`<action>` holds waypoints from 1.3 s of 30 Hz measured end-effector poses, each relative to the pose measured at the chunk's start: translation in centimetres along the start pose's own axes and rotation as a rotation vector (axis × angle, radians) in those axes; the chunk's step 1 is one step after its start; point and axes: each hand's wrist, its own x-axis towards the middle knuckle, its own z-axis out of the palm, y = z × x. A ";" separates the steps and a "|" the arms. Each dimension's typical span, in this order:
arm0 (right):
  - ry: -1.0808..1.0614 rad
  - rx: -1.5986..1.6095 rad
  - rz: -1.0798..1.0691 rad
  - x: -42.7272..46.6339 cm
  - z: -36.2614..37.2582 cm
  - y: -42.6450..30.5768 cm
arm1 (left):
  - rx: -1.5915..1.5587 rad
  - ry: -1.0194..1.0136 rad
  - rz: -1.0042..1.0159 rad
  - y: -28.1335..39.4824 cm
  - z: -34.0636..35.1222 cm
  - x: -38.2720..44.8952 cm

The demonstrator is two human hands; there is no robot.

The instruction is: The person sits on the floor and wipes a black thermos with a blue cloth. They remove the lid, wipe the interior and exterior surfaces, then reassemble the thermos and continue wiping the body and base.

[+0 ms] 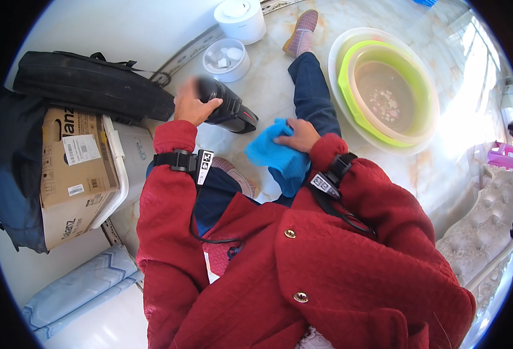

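Observation:
My left hand [191, 107] grips one end of a black cylindrical object [234, 113], whose ribbed body slants down to the right and bears a red mark. That gripped end is blurred, so I cannot tell exactly what the object is. In my right hand [301, 136] a bright blue cloth [267, 150] is bunched between thumb and fingers, its lower part hanging over my lap. The cloth and the black object are apart, with a small gap between them.
Nested basins [347, 94], white and lime green, stand on the marble floor at right. A white appliance [240, 22] and a round tub of small white parts [226, 61] stand by the wall. At left are a black bag [95, 87] and a cardboard box [75, 174].

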 end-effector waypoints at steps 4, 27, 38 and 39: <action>0.004 -0.103 -0.059 3.8 -0.1 -4.7 | -0.069 0.142 -0.088 1.4 0.5 -0.4; 0.168 0.125 -0.009 11.5 9.2 -2.8 | 0.043 0.096 0.061 -0.3 0.0 -0.8; 0.250 0.064 -0.034 11.0 10.1 -3.0 | -0.059 0.043 0.267 -1.4 -0.6 -0.2; 0.253 0.059 -0.030 11.0 10.0 -2.9 | -0.112 0.103 0.216 -1.2 -0.2 -0.6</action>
